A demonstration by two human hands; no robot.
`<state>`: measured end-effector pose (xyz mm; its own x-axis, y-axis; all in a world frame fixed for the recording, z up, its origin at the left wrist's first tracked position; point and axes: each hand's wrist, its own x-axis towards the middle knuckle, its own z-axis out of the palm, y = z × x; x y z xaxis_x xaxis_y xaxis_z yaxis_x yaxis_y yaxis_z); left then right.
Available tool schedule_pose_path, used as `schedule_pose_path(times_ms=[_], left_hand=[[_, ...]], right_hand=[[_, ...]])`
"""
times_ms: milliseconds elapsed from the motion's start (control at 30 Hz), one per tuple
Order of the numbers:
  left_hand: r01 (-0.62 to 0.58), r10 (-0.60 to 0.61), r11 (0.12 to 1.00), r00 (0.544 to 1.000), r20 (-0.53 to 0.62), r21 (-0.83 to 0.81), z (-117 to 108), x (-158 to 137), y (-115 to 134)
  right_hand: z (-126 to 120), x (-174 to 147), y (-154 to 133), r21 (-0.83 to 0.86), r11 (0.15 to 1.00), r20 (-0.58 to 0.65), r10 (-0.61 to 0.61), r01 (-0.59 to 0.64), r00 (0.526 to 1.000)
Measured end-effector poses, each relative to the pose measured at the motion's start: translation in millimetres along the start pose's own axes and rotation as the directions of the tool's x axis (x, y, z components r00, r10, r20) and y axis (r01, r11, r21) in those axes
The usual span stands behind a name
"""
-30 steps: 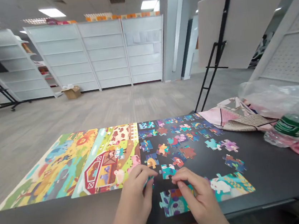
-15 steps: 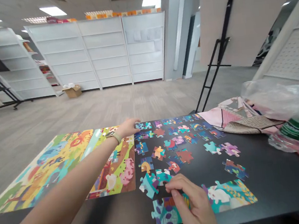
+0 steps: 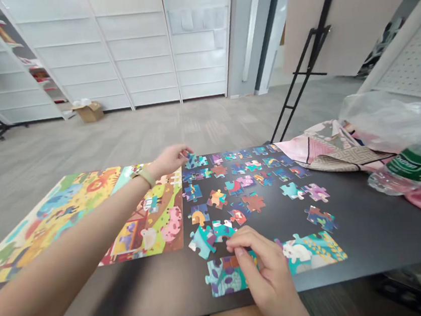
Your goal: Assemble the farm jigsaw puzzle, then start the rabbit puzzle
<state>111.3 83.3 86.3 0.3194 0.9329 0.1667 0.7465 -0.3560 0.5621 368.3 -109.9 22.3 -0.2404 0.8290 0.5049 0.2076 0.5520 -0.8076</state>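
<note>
At the table's far edge my left hand [image 3: 172,158] pinches the corner of a teal puzzle piece [image 3: 191,160], which looks slightly lifted. My right hand [image 3: 265,266] is closed, thumb against fingertips, over a joined strip of puzzle pieces [image 3: 227,277] along the near edge; whatever is in its fingers is hidden. A rabbit shows on the strip's right part [image 3: 312,252]. Just beyond the right fingertips lie a teal-and-white piece [image 3: 222,229] and a larger teal piece [image 3: 202,242]. Several loose pieces, such as a brown one [image 3: 254,202], spread over the black table [image 3: 278,216].
Two colourful animal pictures [image 3: 75,209] cover the table's left side. At the right are a pink patterned cloth [image 3: 308,152], a clear plastic bag [image 3: 376,113] and a plastic bottle with a green label [image 3: 412,165]. A black easel [image 3: 301,84] stands behind the table.
My left fingers have closed on the teal piece at the far edge and tilted it up. My right hand stays over the strip. The view has tipped downward.
</note>
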Motion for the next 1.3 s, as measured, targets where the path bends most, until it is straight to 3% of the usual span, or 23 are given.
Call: schedule_pose_path(times_ms=[67,167,233,300,367,433,567,633,733,933,1067,1200,1300], left_hand=[[-0.001,0.0,0.998,1.0,-0.02,-0.057,-4.3,-30.6,13.7],[-0.017,0.007,0.984,0.998,-0.057,-0.179,7.8,-105.6,35.2],[0.018,-0.032,0.91,0.999,-0.026,-0.413,28.0,-158.1,46.3],[0.082,-0.102,0.907,0.994,-0.026,-0.414,51.4,-196.6,54.2],[0.08,-0.109,0.94,0.992,-0.068,-0.332,70.8,-215.5,60.1],[0.053,-0.086,0.966,0.989,-0.124,-0.252,82.1,-219.6,65.2],[0.022,-0.056,0.975,0.987,-0.151,-0.22,85.4,-218.9,75.0],[0.021,-0.046,0.978,0.992,-0.116,-0.207,84.6,-223.2,79.2],[0.019,-0.027,0.99,0.998,-0.059,-0.143,85.2,-231.6,83.4],[0.009,-0.008,0.998,1.0,0.023,-0.065,85.4,-235.8,83.7],[-0.061,0.061,0.998,0.998,0.025,-0.016,84.1,-235.4,82.3],[-0.104,0.103,0.994,0.995,0.012,0.039,85.6,-237.9,83.1],[-0.14,0.141,0.986,0.99,-0.008,0.096,88.4,-241.9,84.0]], right_hand=[[0.3,-0.7,-0.3,-0.025,1.0,0.005,-0.007,0.007,1.0],[1.7,-2.0,-1.6,-0.077,0.996,-0.078,-0.052,0.046,0.996],[2.0,0.0,-3.5,-0.117,0.992,-0.147,-0.068,0.05,0.987],[1.0,6.8,-6.2,-0.147,0.989,-0.13,-0.005,-0.014,0.991],[-0.3,18.4,-9.3,-0.184,0.976,-0.023,0.111,-0.113,0.994],[-0.3,31.9,-12.1,-0.27,0.951,0.105,0.187,-0.153,0.977],[5.9,49.9,-14.1,-0.501,0.863,0.341,0.268,-0.067,0.901],[10.9,52.4,-12.6,-0.569,0.822,0.406,0.309,-0.027,0.86],[17.7,52.3,-8.1,-0.607,0.794,0.421,0.35,-0.027,0.837],[27.2,51.8,0.9,-0.515,0.844,0.353,0.366,-0.147,0.861],[19.4,51.6,3.1,-0.245,0.939,0.278,0.306,-0.241,0.91],[-22.7,41.1,11.6,-0.045,0.957,0.042,0.29,-0.288,0.956],[-75.4,24.0,29.7,-0.036,0.961,-0.213,0.262,-0.275,0.941]])
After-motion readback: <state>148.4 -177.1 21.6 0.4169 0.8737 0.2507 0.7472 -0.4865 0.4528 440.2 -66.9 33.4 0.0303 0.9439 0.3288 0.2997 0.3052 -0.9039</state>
